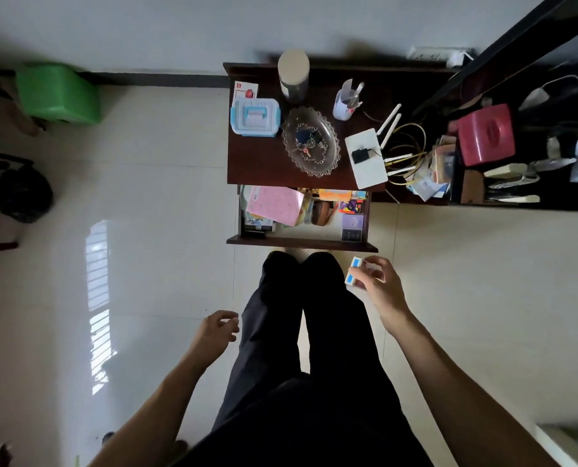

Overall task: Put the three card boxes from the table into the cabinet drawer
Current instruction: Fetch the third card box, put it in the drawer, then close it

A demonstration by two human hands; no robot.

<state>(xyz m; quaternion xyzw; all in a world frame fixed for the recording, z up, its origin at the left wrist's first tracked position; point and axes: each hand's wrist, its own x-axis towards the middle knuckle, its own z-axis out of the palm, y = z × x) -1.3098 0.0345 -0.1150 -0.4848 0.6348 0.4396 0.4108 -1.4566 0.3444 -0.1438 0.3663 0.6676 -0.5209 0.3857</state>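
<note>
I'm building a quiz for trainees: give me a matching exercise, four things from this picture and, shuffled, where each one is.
Things:
1 card box
2 pink paper
3 glass dish
4 green stool

Places:
A on the floor
B in the right hand
C in the open drawer
D on the cabinet top

Pairs: 1-B, 2-C, 3-D, 4-A.

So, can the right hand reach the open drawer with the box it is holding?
Probably yes. The right hand, gripping the white and blue card box, is just in front of the open drawer, near its right corner, and nothing stands between them.
</note>
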